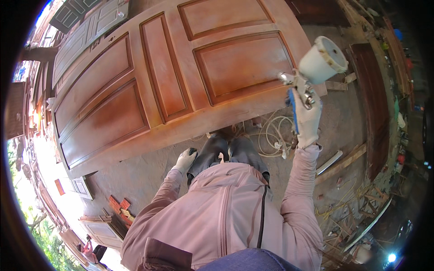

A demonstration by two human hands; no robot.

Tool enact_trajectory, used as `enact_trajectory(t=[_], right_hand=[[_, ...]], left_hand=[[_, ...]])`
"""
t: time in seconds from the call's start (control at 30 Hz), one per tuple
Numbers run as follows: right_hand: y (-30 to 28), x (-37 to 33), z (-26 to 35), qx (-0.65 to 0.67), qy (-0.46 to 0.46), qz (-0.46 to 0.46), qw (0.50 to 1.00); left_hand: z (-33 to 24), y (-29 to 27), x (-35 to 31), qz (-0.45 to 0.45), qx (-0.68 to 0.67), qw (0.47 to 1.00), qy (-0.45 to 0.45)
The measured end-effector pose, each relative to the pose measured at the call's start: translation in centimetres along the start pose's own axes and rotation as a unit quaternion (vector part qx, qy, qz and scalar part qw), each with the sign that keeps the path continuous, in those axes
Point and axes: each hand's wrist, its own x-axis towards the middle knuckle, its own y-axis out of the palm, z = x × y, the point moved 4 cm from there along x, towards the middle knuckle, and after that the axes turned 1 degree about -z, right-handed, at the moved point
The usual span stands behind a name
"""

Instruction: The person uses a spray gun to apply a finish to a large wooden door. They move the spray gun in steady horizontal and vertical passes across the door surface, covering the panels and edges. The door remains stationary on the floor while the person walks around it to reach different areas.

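My right hand (308, 122), in a pale glove with a blue edge, is closed around a spray gun (304, 86) at the right end of a panelled wooden door (162, 118). A white paint cup (323, 59) with a stained rim sits tilted on top of the gun. The nozzle points left over the door's reddish-brown surface, without touching it. My left hand (186, 160), gloved with darker fingertips, hangs beside my left thigh, apart from the door. Its fingers look loosely stretched and hold nothing that I can see.
A pale coiled hose (274, 135) lies on the floor near my feet. Dark boards (371, 108) and a wooden strip (342, 163) lie at the right, with scrap wood (370, 203) behind. Grey doors (86, 43) stand far left; red blocks (118, 204) and stacked panels (104, 230) are lower left.
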Motion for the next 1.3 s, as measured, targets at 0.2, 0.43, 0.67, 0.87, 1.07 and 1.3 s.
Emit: enact_trajectory(t=[0.2, 0.43, 0.67, 0.87, 1.07, 1.3], right_hand=[[5.4, 0.2, 2.8, 0.173, 0.111, 0.133, 0.970], [3.4, 4.9, 0.4, 0.069, 0.047, 0.075, 0.994], [-2.3, 8.3, -0.9, -0.020, 0.037, -0.031, 0.999], [-5.6, 10.1, -3.0, -0.110, -0.064, -0.127, 0.984], [-2.4, 8.6, -1.0, 0.003, -0.002, -0.008, 1.000], [3.0, 12.1, 0.2, 0.094, 0.066, 0.120, 0.986]], left_hand=[[5.4, -0.1, -0.1, 0.006, -0.181, 0.973, -0.144], [8.3, 2.3, -0.1, -0.044, -0.380, 0.897, -0.220], [9.2, 6.5, -0.2, -0.077, -0.447, 0.879, -0.144], [8.2, 7.9, 0.8, -0.102, -0.426, 0.892, -0.112], [7.9, 7.7, 0.7, -0.093, -0.474, 0.859, -0.166], [6.4, 7.1, 0.8, -0.046, -0.313, 0.938, -0.142]])
